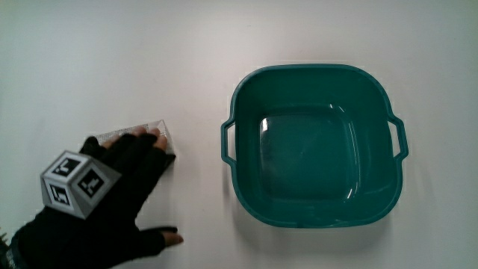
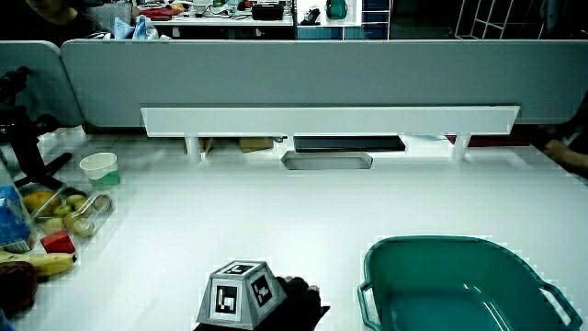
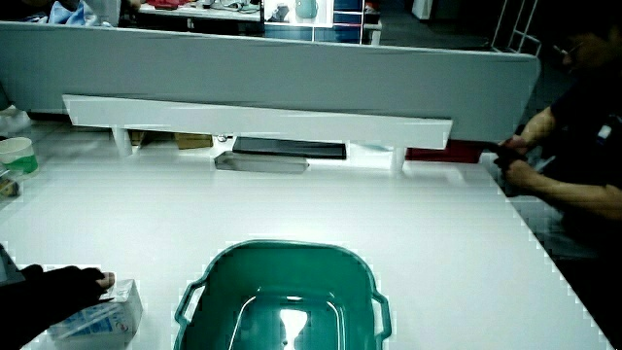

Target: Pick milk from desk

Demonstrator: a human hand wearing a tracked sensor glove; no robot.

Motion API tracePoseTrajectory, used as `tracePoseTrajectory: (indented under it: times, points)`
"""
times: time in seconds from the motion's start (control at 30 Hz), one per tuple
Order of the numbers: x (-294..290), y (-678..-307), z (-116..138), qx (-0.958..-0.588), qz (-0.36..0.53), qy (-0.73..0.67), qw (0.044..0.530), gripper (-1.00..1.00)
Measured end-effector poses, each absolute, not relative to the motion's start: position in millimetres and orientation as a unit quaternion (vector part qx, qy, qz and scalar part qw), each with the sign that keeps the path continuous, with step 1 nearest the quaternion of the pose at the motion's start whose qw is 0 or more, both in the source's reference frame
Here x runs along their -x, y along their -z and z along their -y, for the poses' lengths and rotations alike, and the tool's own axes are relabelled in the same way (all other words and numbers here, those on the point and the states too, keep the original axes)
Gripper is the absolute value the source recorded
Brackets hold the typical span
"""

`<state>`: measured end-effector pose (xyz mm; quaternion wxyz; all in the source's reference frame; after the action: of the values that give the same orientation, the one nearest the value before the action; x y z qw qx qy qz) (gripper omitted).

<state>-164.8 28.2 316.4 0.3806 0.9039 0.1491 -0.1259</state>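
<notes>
The milk [image 1: 151,128] is a small pale carton lying on its side on the white table, beside the teal basin [image 1: 246,187]. In the main view most of it is hidden under the hand [image 1: 127,168]. In a side view its end face shows [image 3: 102,316]. The black-gloved hand [image 3: 58,287] rests over the carton, with its fingers laid flat along the top. The thumb [image 1: 166,237] is spread away, nearer the person, and touches nothing. The patterned cube [image 2: 241,294] sits on the hand's back.
The teal basin [image 2: 441,242] [image 3: 282,246] has two handles and holds nothing. A paper cup [image 2: 99,168], fruit [image 2: 55,207] and a banana [image 2: 37,265] lie at the table's edge. A grey flat tray [image 2: 326,160] lies under the white shelf [image 2: 331,119] by the partition.
</notes>
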Motion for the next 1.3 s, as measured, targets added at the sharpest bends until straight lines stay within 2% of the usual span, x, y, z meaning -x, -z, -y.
tracePoseTrajectory:
  times: [0.07, 0.17, 0.23, 0.27, 0.3, 0.37, 0.43, 0.5, 0.6, 0.7, 0.8, 0.83, 0.97, 1.3]
  points:
    - [167, -315, -22, -0.932, -0.173, 0.058, 0.314, 0.00]
    - [183, -328, -14, -0.921, -0.140, 0.104, 0.349, 0.00]
    - [190, -334, -7, -0.922, -0.124, 0.104, 0.353, 0.00]
    - [187, -330, -2, -0.936, -0.155, 0.078, 0.307, 0.00]
    - [189, -331, 3, -0.936, -0.151, 0.080, 0.309, 0.00]
    - [202, -344, 8, -0.919, -0.099, 0.110, 0.365, 0.00]
    - [211, -355, 14, -0.918, -0.081, 0.110, 0.372, 0.00]
    - [206, -346, 20, -0.910, -0.080, 0.125, 0.388, 0.00]
    - [215, -359, 26, -0.908, -0.065, 0.126, 0.395, 0.00]
    - [212, -356, 32, -0.899, -0.059, 0.141, 0.411, 0.00]
    - [218, -369, 37, -0.893, -0.044, 0.141, 0.424, 0.00]
    - [213, -361, 38, -0.898, -0.037, 0.126, 0.419, 0.00]
    - [222, -379, 46, -0.891, -0.031, 0.129, 0.434, 0.00]
    - [234, -399, 50, -0.878, -0.002, 0.134, 0.460, 0.00]
